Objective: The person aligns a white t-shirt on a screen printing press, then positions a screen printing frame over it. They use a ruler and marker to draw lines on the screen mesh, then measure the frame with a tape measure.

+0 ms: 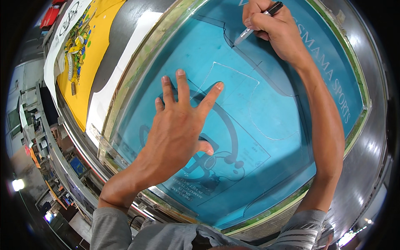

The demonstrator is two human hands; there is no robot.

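Observation:
My right hand (pixel 271 29) grips a marker pen (pixel 243 36) with a clear barrel, its black cap stuck on the rear end. The pen's tip meets a dark curved line near the far side of a blue screen-printing frame's mesh (pixel 283 154). Dark outlines, shaped like a garment piece, and thin white lines run across this mesh. Flat on the middle of it, fingers spread, rests my left hand (pixel 177 112). A dark printed figure (pixel 227 160) shows in the mesh beneath and beside that hand.
Left of the frame lie a white sheet (pixel 121 66) and yellow printed fabric (pixel 100 41). A yellow tape measure (pixel 73 56) sits on the fabric. The frame's green-stained edge (pixel 121 89) borders the mesh. A grey metal table surface (pixel 366 154) extends to the right.

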